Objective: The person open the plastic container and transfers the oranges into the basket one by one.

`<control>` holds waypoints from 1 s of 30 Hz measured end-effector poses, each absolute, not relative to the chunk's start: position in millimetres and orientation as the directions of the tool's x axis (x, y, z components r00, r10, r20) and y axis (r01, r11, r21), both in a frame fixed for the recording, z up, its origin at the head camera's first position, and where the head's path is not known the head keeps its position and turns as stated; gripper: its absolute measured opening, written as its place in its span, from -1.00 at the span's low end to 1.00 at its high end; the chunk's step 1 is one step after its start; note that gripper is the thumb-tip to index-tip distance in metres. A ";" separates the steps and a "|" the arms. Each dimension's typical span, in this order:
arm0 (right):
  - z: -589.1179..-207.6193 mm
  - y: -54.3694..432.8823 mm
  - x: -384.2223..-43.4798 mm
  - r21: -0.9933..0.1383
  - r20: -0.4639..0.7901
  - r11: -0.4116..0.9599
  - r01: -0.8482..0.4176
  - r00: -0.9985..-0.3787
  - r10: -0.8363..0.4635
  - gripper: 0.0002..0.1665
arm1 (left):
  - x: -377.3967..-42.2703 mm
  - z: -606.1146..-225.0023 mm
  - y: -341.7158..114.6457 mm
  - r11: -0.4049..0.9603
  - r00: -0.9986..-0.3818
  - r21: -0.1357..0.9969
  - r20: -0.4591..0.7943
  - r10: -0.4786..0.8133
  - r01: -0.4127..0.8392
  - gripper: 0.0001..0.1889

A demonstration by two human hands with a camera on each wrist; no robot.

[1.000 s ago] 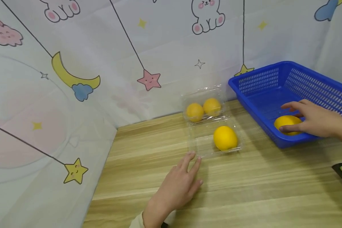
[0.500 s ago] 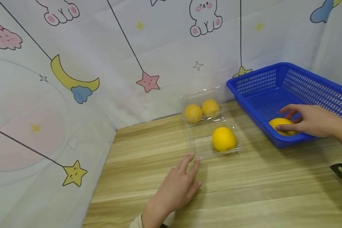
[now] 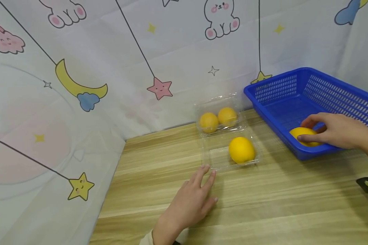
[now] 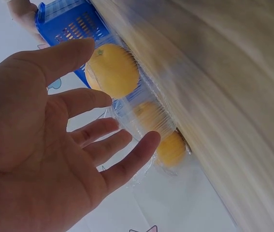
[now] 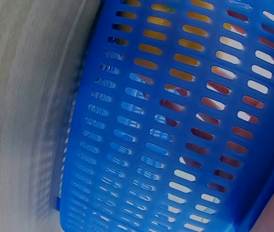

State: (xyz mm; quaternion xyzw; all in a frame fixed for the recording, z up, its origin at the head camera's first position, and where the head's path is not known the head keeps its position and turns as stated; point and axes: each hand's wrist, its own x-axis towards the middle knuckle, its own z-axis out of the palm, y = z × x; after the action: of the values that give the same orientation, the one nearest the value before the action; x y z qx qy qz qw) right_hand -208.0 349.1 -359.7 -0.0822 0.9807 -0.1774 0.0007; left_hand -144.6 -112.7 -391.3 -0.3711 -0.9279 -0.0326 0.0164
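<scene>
Right hand (image 3: 340,131) gripping orange (image 3: 302,131) inside blue basket (image 3: 286,107).
Left hand (image 3: 190,200) relaxed, holding nothing, just beside clear box (image 3: 219,157) on bench (image 3: 263,204); second orange (image 3: 241,150) in the box's near half, two more oranges (image 3: 209,122) at its far half.

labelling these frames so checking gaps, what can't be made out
Head: blue perforated plastic basket, its right end cut off by the edge.
Head: underside of the round yellow fruit gripped by the right hand, hidden by the basket's rim.
Left wrist: light wooden tabletop, its grain blurred.
</scene>
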 end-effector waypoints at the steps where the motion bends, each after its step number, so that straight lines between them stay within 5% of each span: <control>1: -359.2 348.6 -208.2 -0.349 0.027 0.924 -0.159 -0.987 -0.160 -0.27 | -144.6 -391.1 -113.2 0.722 -0.724 0.048 0.056 0.688 0.690 -0.25; 20: -361.7 347.4 -203.4 -0.344 0.079 0.920 -0.187 -0.982 -0.170 -0.30 | -143.0 -390.2 -115.1 0.724 -0.724 0.033 0.055 0.687 0.689 -0.23; 30: -360.7 335.4 -194.7 -0.205 0.312 0.964 -0.168 -0.945 -0.099 -0.52 | -145.9 -390.2 -115.3 0.717 -0.718 0.049 0.089 0.691 0.696 -0.27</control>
State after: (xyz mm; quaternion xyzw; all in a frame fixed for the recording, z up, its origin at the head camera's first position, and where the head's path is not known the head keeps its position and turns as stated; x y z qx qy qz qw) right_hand -194.7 335.4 -360.7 -0.0681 0.9794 -0.1151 -0.1514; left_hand -145.9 -115.3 -390.2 -0.3744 -0.9259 -0.0392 0.0321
